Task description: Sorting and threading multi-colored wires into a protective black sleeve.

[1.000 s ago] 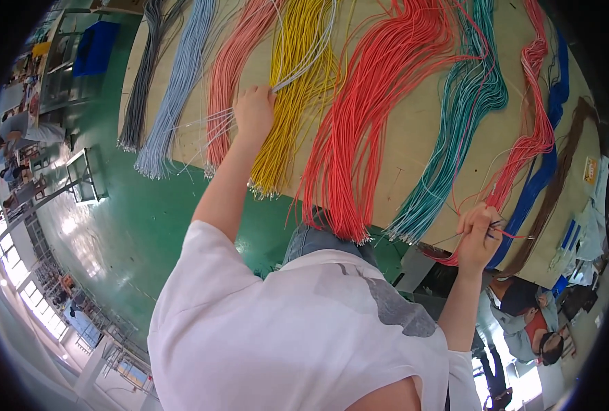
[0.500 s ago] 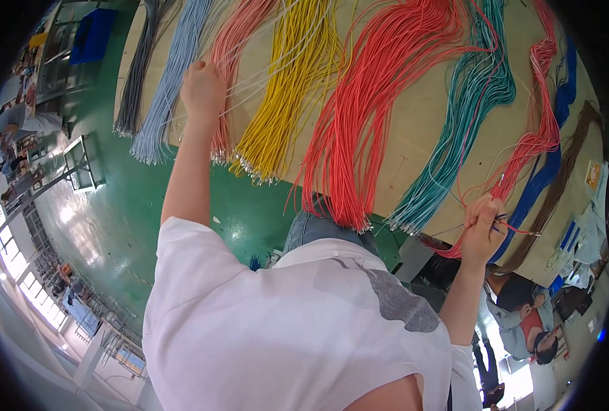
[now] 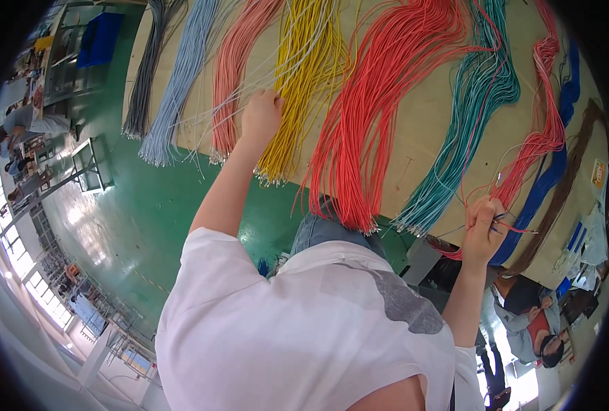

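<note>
My left hand (image 3: 262, 118) is at the left edge of the yellow wire bundle (image 3: 311, 75), fingers curled together; what they pinch, if anything, I cannot make out. Loose white wires (image 3: 249, 88) run past its knuckles and across the salmon-pink wire bundle (image 3: 234, 65). At the right, my right hand (image 3: 484, 226) is closed around a few loose wires, red and dark blue among them, whose ends (image 3: 524, 229) stick out past the fingers. It is between the teal wire bundle (image 3: 455, 144) and the pinkish-red wire bundle (image 3: 544, 140). A large red wire bundle (image 3: 369, 109) lies between my hands.
On the tan tabletop (image 3: 404, 171) also lie grey (image 3: 143, 82), light-blue (image 3: 181, 82), blue (image 3: 547, 185) and brown wire bundles (image 3: 568, 168). Several bundles' tipped ends hang over the near edge. Plastic bags (image 3: 595, 240) lie at far right. A seated person (image 3: 534, 322) is beyond the table's right end.
My left hand has moved right, from the salmon-pink bundle to the yellow one, and the loose white wires have shifted. My right hand has stayed nearly in place, still holding its wires.
</note>
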`<state>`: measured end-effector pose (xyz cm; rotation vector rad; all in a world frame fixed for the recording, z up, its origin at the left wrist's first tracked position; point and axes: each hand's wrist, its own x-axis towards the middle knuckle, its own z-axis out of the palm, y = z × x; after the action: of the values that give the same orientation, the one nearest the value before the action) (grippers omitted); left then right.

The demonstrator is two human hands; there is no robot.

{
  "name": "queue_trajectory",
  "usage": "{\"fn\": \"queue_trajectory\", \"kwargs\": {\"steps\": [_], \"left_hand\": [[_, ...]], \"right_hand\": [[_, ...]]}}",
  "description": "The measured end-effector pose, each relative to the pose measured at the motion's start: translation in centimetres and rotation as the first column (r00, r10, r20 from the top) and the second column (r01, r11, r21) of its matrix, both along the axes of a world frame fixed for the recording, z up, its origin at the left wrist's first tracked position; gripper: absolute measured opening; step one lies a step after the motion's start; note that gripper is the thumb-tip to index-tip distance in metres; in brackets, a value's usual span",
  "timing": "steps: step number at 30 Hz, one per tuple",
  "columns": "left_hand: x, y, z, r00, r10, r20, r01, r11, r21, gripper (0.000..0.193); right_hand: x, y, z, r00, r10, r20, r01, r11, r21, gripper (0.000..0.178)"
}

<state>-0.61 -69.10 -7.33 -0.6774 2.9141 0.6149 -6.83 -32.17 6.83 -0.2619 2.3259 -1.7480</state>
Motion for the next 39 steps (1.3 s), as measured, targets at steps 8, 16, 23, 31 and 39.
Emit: {"fn": "queue_trajectory", "kwargs": {"steps": [8, 16, 23, 31, 39], "left_hand": [[0.5, -2.1, 2.5, 0.995, 0.084, 0.059, -0.085, 0.996, 0.027, 0.017], [-1.6, -9.7, -0.1, 0.955, 0.295, -0.010, -0.294, 0.949, -0.118, 0.022], [-2.7, -9.0, -0.5, 0.913, 0.408, 0.026, -0.405, 0.910, -0.086, 0.022], [-2.5, -10.1, 2.5, 0.862, 0.503, 0.054, -0.503, 0.838, 0.210, 0.019], [-2.1, -6.5, 6.7, 0.936, -0.069, -0.346, -0.085, 0.909, -0.409, 0.014]], "right_hand": [[0.2, 0.2, -0.5, 0.999, -0.027, 0.044, 0.028, 1.000, -0.011, 0.033], [0.3, -0.9, -0.3, 0.998, -0.008, 0.062, 0.004, 0.999, 0.054, 0.034], [0.5, -1.1, -0.1, 0.998, -0.028, 0.053, 0.024, 0.997, 0.077, 0.034], [1.7, -0.8, -0.6, 0.999, -0.026, -0.045, 0.027, 1.000, 0.007, 0.032], [3.6, 0.7, -3.5, 0.986, -0.127, -0.105, 0.130, 0.991, 0.021, 0.034]]}}
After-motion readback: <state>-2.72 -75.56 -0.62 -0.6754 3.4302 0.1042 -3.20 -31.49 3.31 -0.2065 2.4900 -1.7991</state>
